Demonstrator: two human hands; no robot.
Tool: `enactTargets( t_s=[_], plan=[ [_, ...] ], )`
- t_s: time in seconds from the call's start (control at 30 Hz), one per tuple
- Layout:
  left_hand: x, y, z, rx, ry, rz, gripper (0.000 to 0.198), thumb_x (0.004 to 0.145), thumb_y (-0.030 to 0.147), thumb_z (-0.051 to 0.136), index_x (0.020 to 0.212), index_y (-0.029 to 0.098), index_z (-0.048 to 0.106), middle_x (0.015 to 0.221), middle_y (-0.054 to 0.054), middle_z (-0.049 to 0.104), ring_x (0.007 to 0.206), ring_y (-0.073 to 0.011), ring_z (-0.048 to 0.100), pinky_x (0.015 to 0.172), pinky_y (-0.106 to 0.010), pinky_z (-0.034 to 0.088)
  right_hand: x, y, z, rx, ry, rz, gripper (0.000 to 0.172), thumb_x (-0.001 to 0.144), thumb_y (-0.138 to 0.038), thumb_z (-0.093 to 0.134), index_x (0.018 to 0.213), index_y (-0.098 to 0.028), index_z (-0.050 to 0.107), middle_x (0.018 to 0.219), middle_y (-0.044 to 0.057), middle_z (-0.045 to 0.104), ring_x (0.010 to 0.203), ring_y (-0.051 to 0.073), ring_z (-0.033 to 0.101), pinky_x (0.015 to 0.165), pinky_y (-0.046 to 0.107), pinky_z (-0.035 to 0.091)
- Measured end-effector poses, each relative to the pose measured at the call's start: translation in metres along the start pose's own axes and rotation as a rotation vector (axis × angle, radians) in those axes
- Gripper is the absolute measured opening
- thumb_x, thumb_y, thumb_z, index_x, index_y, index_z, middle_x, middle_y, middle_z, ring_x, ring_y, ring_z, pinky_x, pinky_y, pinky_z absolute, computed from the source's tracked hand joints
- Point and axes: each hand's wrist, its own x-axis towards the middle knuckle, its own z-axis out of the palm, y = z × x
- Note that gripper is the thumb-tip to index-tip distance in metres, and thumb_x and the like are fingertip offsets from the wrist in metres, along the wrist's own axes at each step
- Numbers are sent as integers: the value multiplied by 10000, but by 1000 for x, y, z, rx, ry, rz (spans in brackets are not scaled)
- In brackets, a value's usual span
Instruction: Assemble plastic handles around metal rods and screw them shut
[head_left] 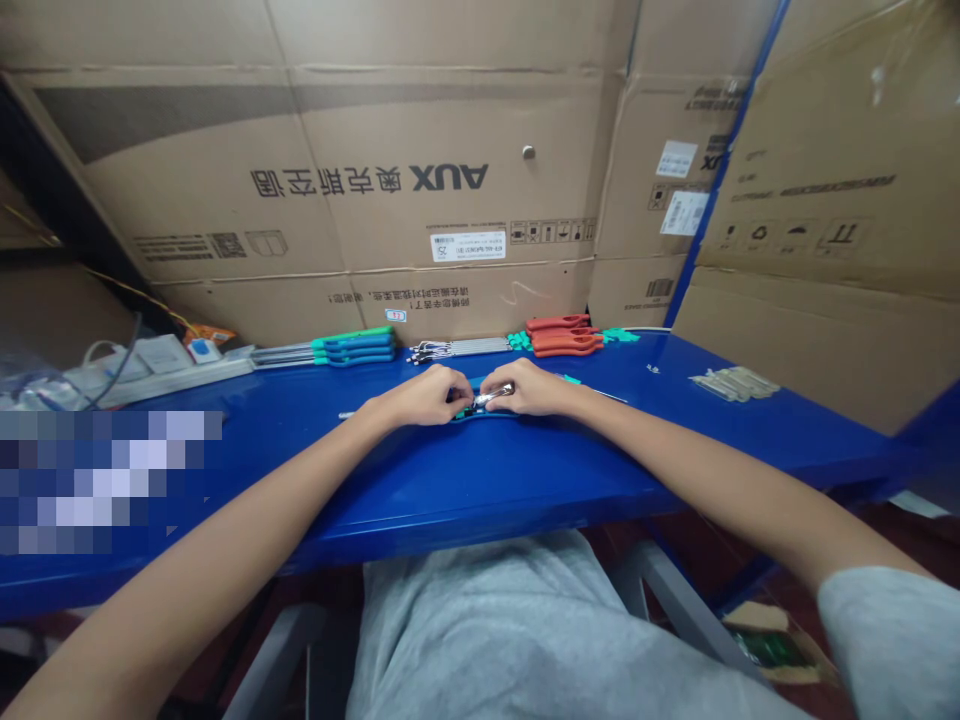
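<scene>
My left hand (429, 396) and my right hand (534, 388) meet over the middle of the blue table. The fingers of the right one are closed around a small shiny metal tool (496, 396) that looks like a nail clipper. Its tip reaches the left fingertips, which are pinched on a small green piece (463, 411), partly hidden. Under both hands lies a blue handle-like part (487, 415), mostly covered by the fingers. A thin pale rod end (346, 415) shows left of the hands, and a thin rod (609, 396) shows to the right.
Along the back lie blue-green handles (356, 346), metal rods (465, 347) and red-orange handles (564, 336) with green pieces (621, 336). A power strip (180, 372) sits at left, a bundle of pale strips (735, 384) at right. Cardboard (375, 130) walls the table's back.
</scene>
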Motion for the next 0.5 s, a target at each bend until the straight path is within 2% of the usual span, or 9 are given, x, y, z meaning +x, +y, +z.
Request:
enactTargets(
  t_s=[0.5],
  plan=[
    [0,-2,2,26,-13,2,198,759,146,518,801,130,711,787,-46,709,634,-125,592,606,-213,422,1,-2,1,10,-7,9,188,753,-217,697,915,-125,723,849,66,712,745,152,602,677,241,425]
  ],
)
